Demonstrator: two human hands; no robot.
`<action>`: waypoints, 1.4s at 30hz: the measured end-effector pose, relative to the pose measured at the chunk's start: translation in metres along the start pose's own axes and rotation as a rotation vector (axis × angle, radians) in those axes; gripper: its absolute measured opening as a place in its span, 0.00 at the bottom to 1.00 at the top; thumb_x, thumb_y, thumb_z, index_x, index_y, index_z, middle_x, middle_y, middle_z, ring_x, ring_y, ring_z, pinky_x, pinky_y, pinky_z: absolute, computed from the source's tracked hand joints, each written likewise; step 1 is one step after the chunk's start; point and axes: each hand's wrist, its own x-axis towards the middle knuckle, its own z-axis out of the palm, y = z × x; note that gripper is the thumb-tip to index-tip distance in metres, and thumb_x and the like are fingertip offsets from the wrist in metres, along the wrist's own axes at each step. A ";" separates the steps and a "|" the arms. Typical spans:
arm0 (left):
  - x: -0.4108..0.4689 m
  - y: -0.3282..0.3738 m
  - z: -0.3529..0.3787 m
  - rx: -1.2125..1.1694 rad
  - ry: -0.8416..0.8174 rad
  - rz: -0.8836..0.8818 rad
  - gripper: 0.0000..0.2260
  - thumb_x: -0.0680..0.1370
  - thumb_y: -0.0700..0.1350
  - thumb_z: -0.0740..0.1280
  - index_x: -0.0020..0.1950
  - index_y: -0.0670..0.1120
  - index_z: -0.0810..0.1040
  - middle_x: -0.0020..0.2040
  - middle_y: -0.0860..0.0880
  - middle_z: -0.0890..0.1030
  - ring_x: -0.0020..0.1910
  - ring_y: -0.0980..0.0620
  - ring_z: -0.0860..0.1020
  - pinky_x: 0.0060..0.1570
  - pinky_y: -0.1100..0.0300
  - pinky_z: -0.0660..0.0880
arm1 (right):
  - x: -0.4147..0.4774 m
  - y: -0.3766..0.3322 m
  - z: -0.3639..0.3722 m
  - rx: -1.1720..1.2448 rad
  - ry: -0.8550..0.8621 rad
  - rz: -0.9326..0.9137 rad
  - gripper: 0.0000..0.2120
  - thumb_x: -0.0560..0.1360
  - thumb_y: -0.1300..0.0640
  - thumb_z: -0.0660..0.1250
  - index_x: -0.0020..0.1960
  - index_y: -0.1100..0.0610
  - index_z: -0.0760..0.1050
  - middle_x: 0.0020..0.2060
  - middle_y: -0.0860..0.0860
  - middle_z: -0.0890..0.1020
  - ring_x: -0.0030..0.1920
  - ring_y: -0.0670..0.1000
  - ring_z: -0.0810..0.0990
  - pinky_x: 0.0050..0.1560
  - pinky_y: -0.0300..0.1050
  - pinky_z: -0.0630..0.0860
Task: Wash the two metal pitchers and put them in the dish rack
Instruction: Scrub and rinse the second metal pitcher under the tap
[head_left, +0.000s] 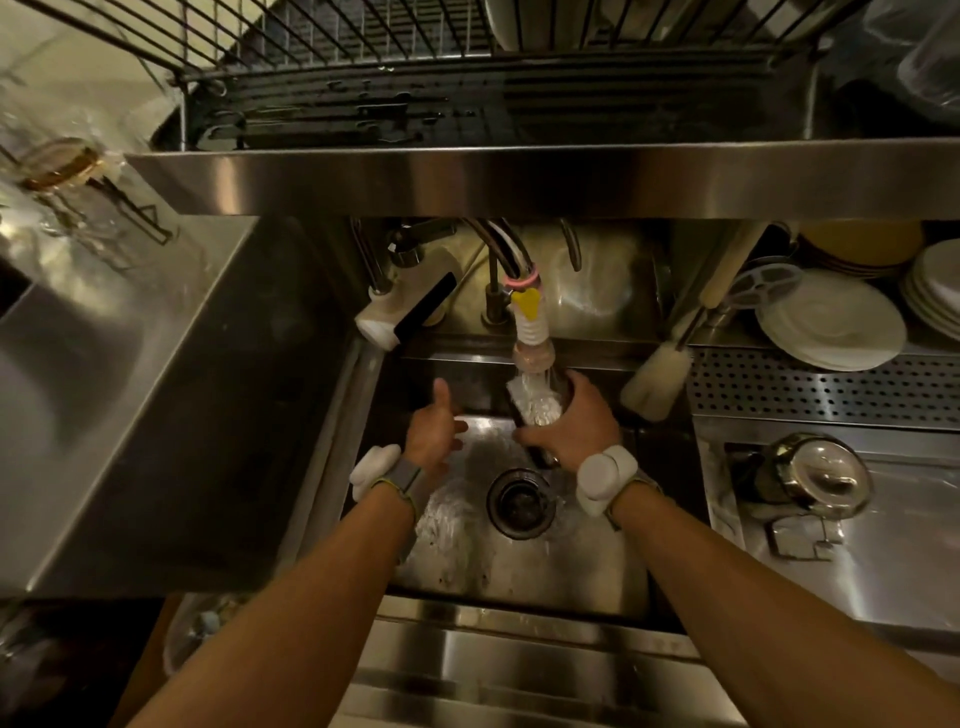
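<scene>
My right hand (574, 421) grips a dark metal pitcher (535, 410) over the sink (519, 566), holding it under the tap nozzle (532, 343). Water runs from the nozzle into the pitcher's mouth and foams there. My left hand (434, 428) hovers just left of the pitcher, fingers spread and thumb up, holding nothing. A second shiny metal pitcher (810, 478) stands on the steel counter to the right of the sink. The wire dish rack (415, 67) sits on the steel shelf above the sink.
The drain (519, 501) lies below the hands. A bottle brush (657, 376) leans at the sink's right rear corner. Stacked white plates (831, 322) sit at the back right on a perforated tray (831, 389). Glassware (62, 171) stands on the left counter.
</scene>
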 end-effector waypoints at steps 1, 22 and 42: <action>0.001 0.000 0.000 0.007 0.009 0.017 0.32 0.79 0.64 0.48 0.60 0.40 0.77 0.49 0.43 0.81 0.46 0.43 0.78 0.54 0.49 0.74 | -0.001 -0.003 0.000 -0.010 0.008 -0.021 0.55 0.50 0.40 0.78 0.72 0.53 0.61 0.66 0.53 0.73 0.63 0.56 0.74 0.61 0.57 0.74; -0.016 0.011 0.015 0.113 -0.147 0.082 0.27 0.79 0.63 0.51 0.64 0.44 0.75 0.59 0.45 0.78 0.53 0.46 0.77 0.43 0.57 0.70 | -0.006 -0.010 0.002 0.443 -0.085 0.198 0.44 0.62 0.47 0.78 0.71 0.55 0.61 0.58 0.49 0.76 0.54 0.52 0.78 0.53 0.46 0.76; -0.024 0.026 0.037 -0.040 -0.201 -0.032 0.24 0.76 0.62 0.62 0.58 0.43 0.78 0.53 0.43 0.82 0.46 0.46 0.80 0.41 0.54 0.78 | 0.000 -0.010 -0.013 0.640 -0.271 0.435 0.24 0.74 0.35 0.61 0.54 0.54 0.78 0.52 0.59 0.82 0.51 0.60 0.81 0.47 0.63 0.80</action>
